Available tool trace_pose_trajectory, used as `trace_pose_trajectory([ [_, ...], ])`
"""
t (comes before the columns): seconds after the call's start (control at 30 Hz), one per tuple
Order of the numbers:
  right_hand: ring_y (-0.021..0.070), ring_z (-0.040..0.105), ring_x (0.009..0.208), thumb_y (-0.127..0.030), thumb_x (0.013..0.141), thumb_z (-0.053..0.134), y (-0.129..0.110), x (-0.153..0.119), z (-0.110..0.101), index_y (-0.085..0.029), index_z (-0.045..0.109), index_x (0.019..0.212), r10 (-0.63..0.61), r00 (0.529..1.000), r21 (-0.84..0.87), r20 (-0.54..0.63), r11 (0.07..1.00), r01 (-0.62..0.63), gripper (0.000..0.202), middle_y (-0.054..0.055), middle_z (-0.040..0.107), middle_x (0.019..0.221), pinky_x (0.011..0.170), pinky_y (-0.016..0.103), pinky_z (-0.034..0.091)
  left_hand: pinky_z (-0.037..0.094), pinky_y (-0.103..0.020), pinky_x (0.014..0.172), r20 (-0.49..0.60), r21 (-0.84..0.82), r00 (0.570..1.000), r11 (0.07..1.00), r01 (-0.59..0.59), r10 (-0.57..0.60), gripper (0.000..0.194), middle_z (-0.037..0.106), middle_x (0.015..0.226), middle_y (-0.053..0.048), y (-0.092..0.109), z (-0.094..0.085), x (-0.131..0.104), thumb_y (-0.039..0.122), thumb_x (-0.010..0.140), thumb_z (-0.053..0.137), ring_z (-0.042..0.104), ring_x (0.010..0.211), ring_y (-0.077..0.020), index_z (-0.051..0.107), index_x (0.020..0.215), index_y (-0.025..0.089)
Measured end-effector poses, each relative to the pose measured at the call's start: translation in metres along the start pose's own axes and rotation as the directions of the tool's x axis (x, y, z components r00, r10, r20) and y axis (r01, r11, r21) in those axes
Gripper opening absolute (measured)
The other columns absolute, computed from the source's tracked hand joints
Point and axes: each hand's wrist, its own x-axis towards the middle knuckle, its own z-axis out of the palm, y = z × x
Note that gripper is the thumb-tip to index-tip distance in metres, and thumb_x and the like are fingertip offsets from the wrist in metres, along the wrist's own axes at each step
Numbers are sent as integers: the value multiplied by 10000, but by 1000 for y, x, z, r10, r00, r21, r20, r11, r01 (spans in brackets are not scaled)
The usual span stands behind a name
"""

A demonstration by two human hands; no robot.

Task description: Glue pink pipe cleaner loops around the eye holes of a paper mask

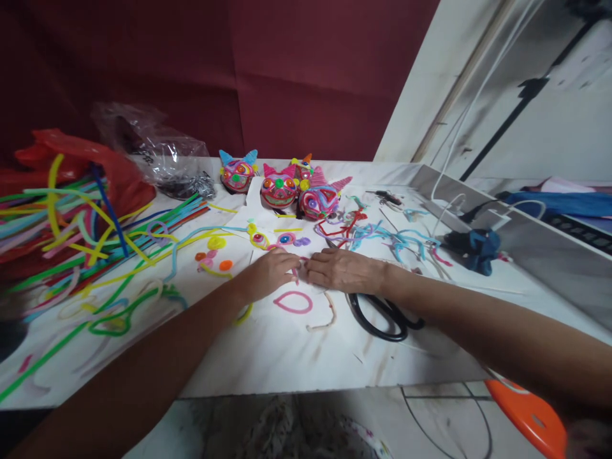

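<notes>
My left hand [270, 275] and my right hand [342, 269] meet fingertip to fingertip low over the white table. Their fingers are closed around a short pink pipe cleaner [295, 275], mostly hidden by them. Just below lies a pink pipe-cleaner loop [293, 302], with a beige bent strand [329, 312] beside it. Behind the fingers rest a yellow-edged eye piece [258, 238] with a red centre and another eye piece [285, 239] with a blue centre. Black-handled scissors [380, 317] lie partly under my right hand and forearm.
Decorated animal heads [278, 187] stand at the back. Many coloured pipe cleaners [71, 223] and a red bag [119, 172] fill the left. Blue scraps [396, 236] lie to the right, near a grey raised edge [507, 223]. An orange stool [528, 417] is below.
</notes>
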Motion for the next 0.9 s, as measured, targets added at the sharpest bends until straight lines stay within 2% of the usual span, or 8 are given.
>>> trace_pose_trajectory([
  [0.13, 252, 680, 1020, -183, 1138, 472, -3, 4, 2, -141, 687, 1243, 65, 997, 42, -42, 997, -63, 243, 138, 765, 1145, 875, 399, 550, 600, -374, 1014, 0, 16, 1000, 1000, -24, 24, 84, 826, 1102, -78, -3, 2, 1, 175, 1043, 664, 761, 1067, -227, 729, 990, 189],
  [0.3, 265, 674, 1037, -200, 1113, 546, -4, 10, 4, -145, 714, 1222, 104, 993, 101, -63, 990, -97, 208, 132, 769, 1139, 874, 404, 518, 595, -382, 1015, -13, -8, 1000, 1000, -1, 1, 33, 806, 1093, -95, -4, 2, -2, 188, 1031, 682, 747, 1058, -238, 704, 1041, 165],
  [0.63, 258, 711, 1030, -193, 1120, 517, -5, 10, 7, -143, 739, 1227, 183, 977, 261, -107, 954, -150, 251, 140, 769, 1124, 912, 387, 560, 602, -389, 991, -51, -18, 999, 1000, -5, 4, 70, 803, 1095, -102, -3, 3, -5, 217, 1059, 652, 745, 1042, -242, 692, 1085, 166],
  [0.9, 271, 713, 1017, -198, 1118, 519, -8, 10, 10, -137, 750, 1170, 220, 968, 294, -121, 939, -177, 245, 148, 765, 1097, 906, 406, 567, 618, -392, 980, -76, 15, 997, 1000, -13, 14, 95, 812, 1093, -103, -3, 4, -5, 228, 1065, 650, 750, 1048, -241, 701, 1105, 160],
])
